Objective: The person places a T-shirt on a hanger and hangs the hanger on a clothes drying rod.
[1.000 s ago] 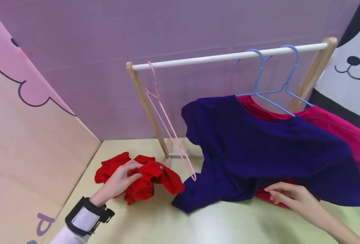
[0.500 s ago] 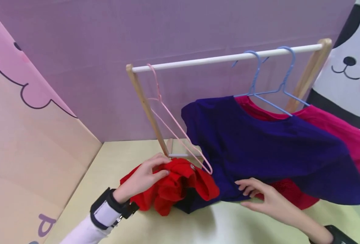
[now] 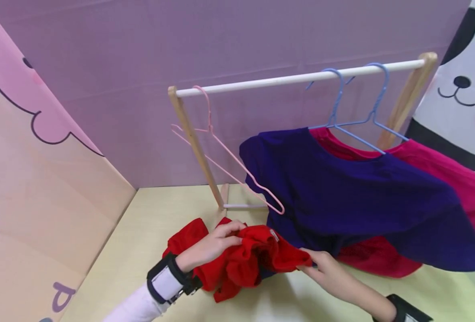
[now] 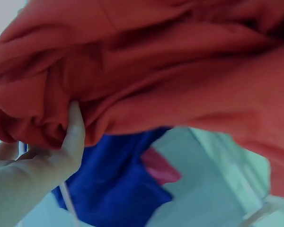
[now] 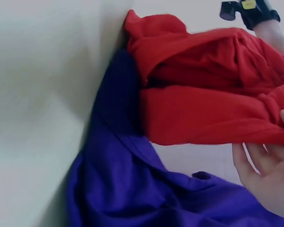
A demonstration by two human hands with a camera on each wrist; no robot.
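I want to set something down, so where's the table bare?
The table looks bare between the patterned left wall and the red garment, and in front of the garment, between the white sleeve and right forearm. It's crowded in the middle, where the left hand and right hand hold the garment, with the navy shirt behind.

three garments (image 3: 241,267), three hangers (image 3: 210,129), one rack (image 3: 277,81)
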